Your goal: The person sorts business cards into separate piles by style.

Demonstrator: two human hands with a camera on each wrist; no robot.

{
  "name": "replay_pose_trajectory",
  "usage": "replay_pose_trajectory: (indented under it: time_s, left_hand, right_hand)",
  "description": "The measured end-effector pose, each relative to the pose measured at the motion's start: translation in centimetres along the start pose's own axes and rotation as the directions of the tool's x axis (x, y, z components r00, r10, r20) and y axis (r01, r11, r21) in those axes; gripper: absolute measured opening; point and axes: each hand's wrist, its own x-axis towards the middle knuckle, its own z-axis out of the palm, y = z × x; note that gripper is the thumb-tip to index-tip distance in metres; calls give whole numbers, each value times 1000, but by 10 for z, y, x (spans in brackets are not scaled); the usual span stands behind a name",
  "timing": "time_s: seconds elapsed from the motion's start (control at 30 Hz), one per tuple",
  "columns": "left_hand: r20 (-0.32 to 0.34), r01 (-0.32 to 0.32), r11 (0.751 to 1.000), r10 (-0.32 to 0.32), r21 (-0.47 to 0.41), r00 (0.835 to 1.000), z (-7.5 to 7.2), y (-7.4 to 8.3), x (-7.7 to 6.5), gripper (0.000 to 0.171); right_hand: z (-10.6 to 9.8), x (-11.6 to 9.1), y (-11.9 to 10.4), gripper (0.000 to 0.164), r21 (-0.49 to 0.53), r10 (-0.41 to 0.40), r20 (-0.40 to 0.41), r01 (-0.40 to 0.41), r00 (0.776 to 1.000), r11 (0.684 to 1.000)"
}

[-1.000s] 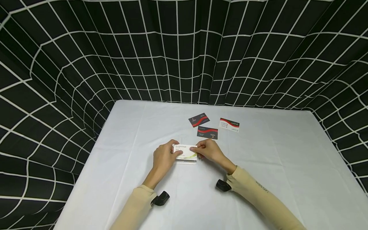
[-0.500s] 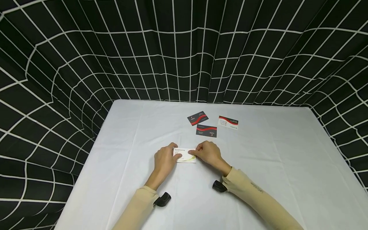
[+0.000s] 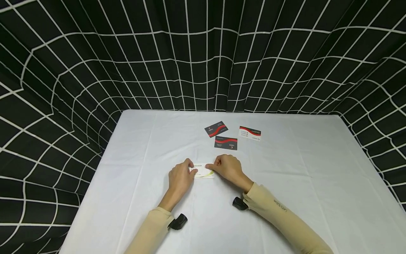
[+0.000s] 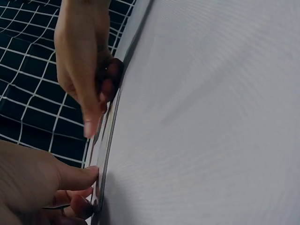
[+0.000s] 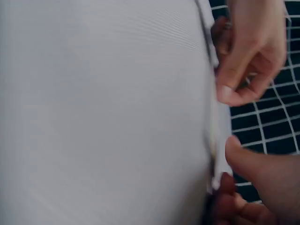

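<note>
Both hands hold a small stack of business cards (image 3: 204, 172), whose top card is white with a yellow-green curve at its lower right. My left hand (image 3: 180, 179) grips the left end, thumb over the top face. At the right end, my right hand (image 3: 229, 168) pinches the stack, its thumb also on top and its fingers curled. Seen edge-on in the left wrist view, the cards (image 4: 105, 140) stand close together as thin layers with dark and light edges. The undersides of the cards are hidden in the head view.
Beyond the hands lie two black business cards with red waves, one (image 3: 216, 129) tilted and one (image 3: 226, 143) nearer. A white, red and black card (image 3: 250, 133) lies to their right. A white cloth covers the table (image 3: 285, 158); a black gridded curtain (image 3: 203, 53) surrounds its far sides.
A lower card's edge that stuck out below the top card has drawn in, so the stack looks nearly even. Both hands keep their hold, and the whole view has shifted slightly.
</note>
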Motion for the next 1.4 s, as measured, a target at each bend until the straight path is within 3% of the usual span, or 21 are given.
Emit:
replay_pose_trajectory:
  time_s: [0.1,0.2,0.33,0.47,0.57,0.67,0.83,0.93,1.07,1.17,1.3,1.4]
  left_hand:
    - [-28,-17,1000,17,-26,999,2,3,1,15]
    - [-69,-43,996,37,-78,997,3,7,4,11]
    - [-102,-86,989,75,-117,992,5,15,6,7]
    - [-107,-123,988,113,-89,988,11,28,9,13]
    - [-94,-152,985,144,-86,985,17,40,12,23]
    - [-68,-178,975,170,-133,983,22,50,18,36]
    - [-40,-190,958,186,-216,982,27,59,28,57]
    - [-50,-210,952,204,-221,978,27,61,30,53]
    - [-80,-227,954,216,-197,973,24,65,29,35]
    - [-51,-214,958,209,-189,977,24,68,29,30]
    - [16,-190,973,194,-132,981,30,71,29,32]
    - [45,-176,982,180,-72,983,37,72,28,32]
  right_hand:
    - [-17,7,8,33,33,1,68,-3,998,999]
    - [-40,20,22,29,11,-14,42,13,999,1000]
    - [-62,38,44,53,-86,-45,-41,41,998,995]
    - [-71,52,57,72,-102,-95,37,98,995,990]
    - [-72,57,61,65,-87,-127,92,135,988,987]
    - [-71,53,62,48,-69,-175,64,179,982,981]
    - [-72,32,54,25,54,-265,-4,265,964,963]
    - [-77,13,48,19,147,-285,13,280,958,949]
    - [-80,-7,46,13,274,-252,47,230,967,934]
    - [-78,-17,52,18,310,-140,88,106,986,945]
    - [-70,-26,62,35,243,42,146,-77,988,967]
    - [-64,-30,65,41,167,112,146,-136,983,976]
